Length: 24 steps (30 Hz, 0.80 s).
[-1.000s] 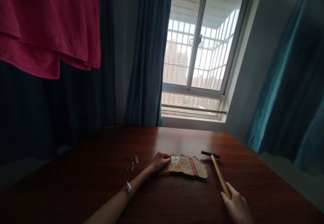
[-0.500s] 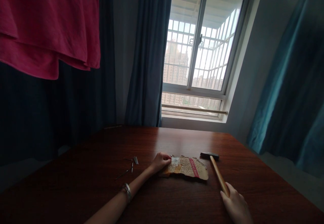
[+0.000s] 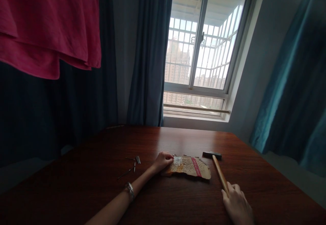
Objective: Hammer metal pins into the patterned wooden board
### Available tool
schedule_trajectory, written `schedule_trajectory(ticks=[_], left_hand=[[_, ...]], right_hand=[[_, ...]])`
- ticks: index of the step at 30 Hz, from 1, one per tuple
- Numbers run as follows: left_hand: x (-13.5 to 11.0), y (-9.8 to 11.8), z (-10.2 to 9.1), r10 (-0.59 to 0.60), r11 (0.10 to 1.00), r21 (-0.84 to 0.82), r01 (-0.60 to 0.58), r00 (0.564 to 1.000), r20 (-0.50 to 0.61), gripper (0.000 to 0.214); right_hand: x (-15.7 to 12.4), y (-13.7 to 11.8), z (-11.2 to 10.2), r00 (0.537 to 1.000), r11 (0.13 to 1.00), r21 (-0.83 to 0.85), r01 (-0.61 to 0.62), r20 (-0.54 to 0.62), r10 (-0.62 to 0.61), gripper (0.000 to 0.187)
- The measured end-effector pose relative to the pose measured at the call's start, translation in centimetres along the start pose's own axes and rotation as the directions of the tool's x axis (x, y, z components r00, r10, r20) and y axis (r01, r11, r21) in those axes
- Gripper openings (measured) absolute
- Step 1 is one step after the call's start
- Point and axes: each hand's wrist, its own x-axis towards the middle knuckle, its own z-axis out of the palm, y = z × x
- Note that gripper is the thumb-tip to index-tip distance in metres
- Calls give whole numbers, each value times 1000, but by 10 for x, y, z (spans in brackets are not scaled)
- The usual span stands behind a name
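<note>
A flat, tan, patterned piece (image 3: 187,166) lies lengthwise near the middle of the table (image 3: 183,198), short of the far edge, peppered with small dark specks that I can't make out as holes or print, with 1 pinkish-red band across its right part, whitish and orange patches towards the left, and a wavy side facing the near edge. Just to its right and apart from it is a hammer (image 3: 219,169), its dark head towards the table's far right corner, its pale wooden handle slanting back towards the near edge.
</note>
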Motion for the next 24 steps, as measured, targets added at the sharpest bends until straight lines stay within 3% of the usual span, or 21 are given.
schedule_trajectory(ticks=[5,10,13,17,21,24], left_hand=[[2,-8,5,-55,998,-17,55,998,-19,28],[2,-8,4,-77,994,-81,68,990,-117,32],[2,-6,2,-77,996,-68,64,978,-196,30],[0,-5,0,-90,996,-42,82,959,-268,28],[0,-7,1,-88,996,-25,84,953,-290,27],[-1,-8,0,-92,996,-21,90,946,-310,25]], right_hand=[[-3,3,7,1000,999,-46,9,1,-9,37],[0,-8,-4,986,997,-63,-45,-164,34,46],[11,-30,-19,973,992,84,98,-218,-77,40],[25,-77,-32,917,888,249,387,-205,-343,32],[35,-118,-24,837,810,212,546,-162,-522,40],[43,-134,-11,784,762,188,619,-99,-613,44]])
